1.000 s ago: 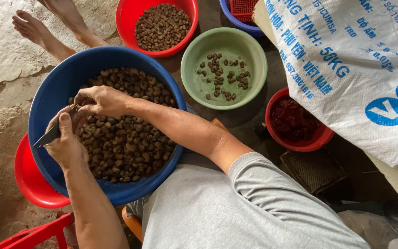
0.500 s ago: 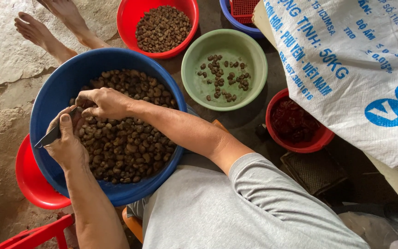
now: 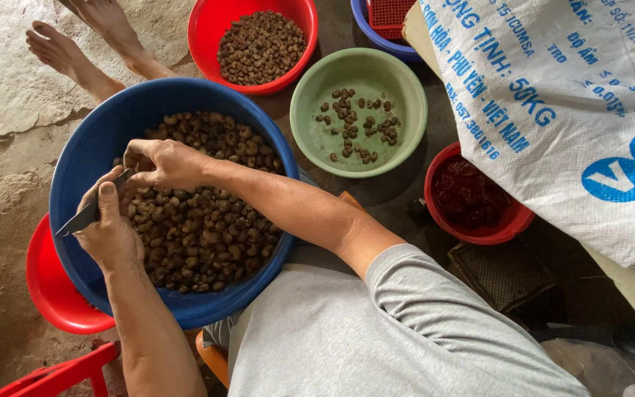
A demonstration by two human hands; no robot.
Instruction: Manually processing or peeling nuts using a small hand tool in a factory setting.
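Brown, wrinkled nuts point(image 3: 200, 220) heaped in a big blue basin point(image 3: 97, 147) on the lap. Left hand point(image 3: 112, 228) closed round a small knife point(image 3: 86, 215), blade pointing out over the rim. Right hand point(image 3: 163, 163) curled just beside it, fingertips pinched together; whether on a nut, impossible to tell. Counted: one green bowl point(image 3: 406, 88) with scattered nuts, three red bowls, two bare feet.

blue tub point(image 3: 387, 40): cut by top edge | knife point(image 3: 86, 215): handle hidden in left hand point(image 3: 112, 231)
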